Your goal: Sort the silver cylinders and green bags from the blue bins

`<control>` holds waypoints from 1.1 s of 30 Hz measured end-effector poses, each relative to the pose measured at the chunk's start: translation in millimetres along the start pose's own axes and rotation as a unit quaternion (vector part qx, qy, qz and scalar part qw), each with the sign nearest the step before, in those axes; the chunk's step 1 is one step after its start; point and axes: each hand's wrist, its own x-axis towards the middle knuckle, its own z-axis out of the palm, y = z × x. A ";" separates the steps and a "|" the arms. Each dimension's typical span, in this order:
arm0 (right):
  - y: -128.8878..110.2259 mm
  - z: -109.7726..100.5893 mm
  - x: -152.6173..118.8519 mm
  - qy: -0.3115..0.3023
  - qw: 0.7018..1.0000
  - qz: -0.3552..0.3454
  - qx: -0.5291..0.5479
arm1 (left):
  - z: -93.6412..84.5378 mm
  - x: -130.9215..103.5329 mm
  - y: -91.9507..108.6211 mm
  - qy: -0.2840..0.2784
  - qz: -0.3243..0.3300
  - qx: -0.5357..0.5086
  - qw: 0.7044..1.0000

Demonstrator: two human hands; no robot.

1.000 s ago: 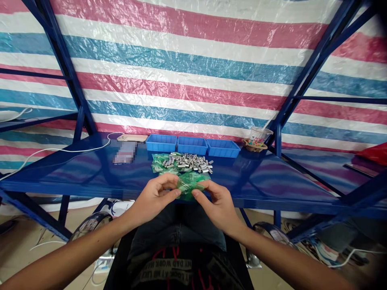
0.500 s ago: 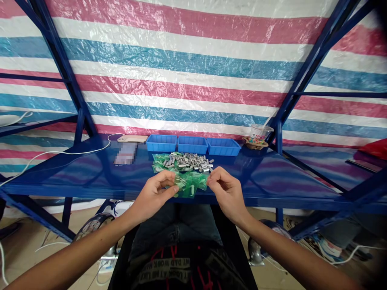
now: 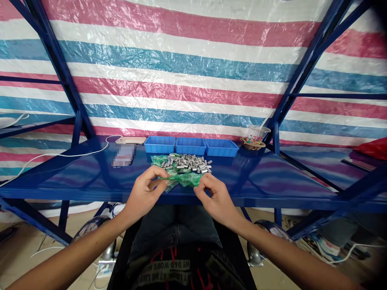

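A crumpled green plastic bag (image 3: pixel 183 179) is stretched between my hands near the table's front edge. My left hand (image 3: pixel 147 188) pinches its left end between thumb and fingers. At the right end, my right hand (image 3: pixel 213 194) grips the plastic the same way. Just beyond the bag lies a heap of small silvery metal pieces (image 3: pixel 192 162), short and rod-like. More green plastic (image 3: pixel 157 160) pokes out at the heap's left side and partly under it. Whether anything is inside the held bag, I cannot tell.
Three blue bins stand in a row behind the heap: left bin (image 3: pixel 159 150), middle bin (image 3: pixel 190 151), right bin (image 3: pixel 221 153). A phone (image 3: pixel 123 155) and a pale flat object (image 3: pixel 130 140) lie at left beside a white cable (image 3: pixel 75 153). At right stands a plastic cup with a straw (image 3: pixel 256 134).
Both hands have shifted slightly left, still gripping the green bag. The bag has gone from spread and hanging down to bunched and pulled into a narrower strip.
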 end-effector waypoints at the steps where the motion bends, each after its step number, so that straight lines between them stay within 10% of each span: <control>1: -2.0 1.3 -0.5 -0.023 1.000 0.009 -0.003 | -1.8 0.3 0.4 0.013 0.034 0.010 0.999; 10: -6.3 9.4 -5.9 -0.176 0.903 0.134 0.368 | 10.7 -13.7 5.5 0.016 0.249 0.175 0.952; 17: -14.7 -0.9 -8.2 -0.066 0.996 0.006 0.063 | 8.6 -10.8 8.0 -0.021 0.125 0.218 0.968; 20: -14.9 -7.0 -4.6 -0.027 0.996 -0.089 -0.007 | 7.4 -6.0 12.6 -0.141 -0.065 0.034 0.987; 24: -7.1 -8.1 -6.3 0.005 0.948 -0.287 -0.140 | 9.5 -3.5 14.5 -0.176 -0.263 -0.228 0.921; 28: 1.9 -3.3 -11.4 0.008 0.907 -0.348 -0.235 | 12.6 -5.3 11.5 -0.117 -0.225 -0.177 0.951; 33: 3.0 1.4 -11.5 0.007 0.950 -0.231 -0.208 | 9.5 -6.1 4.7 -0.026 -0.082 -0.034 0.996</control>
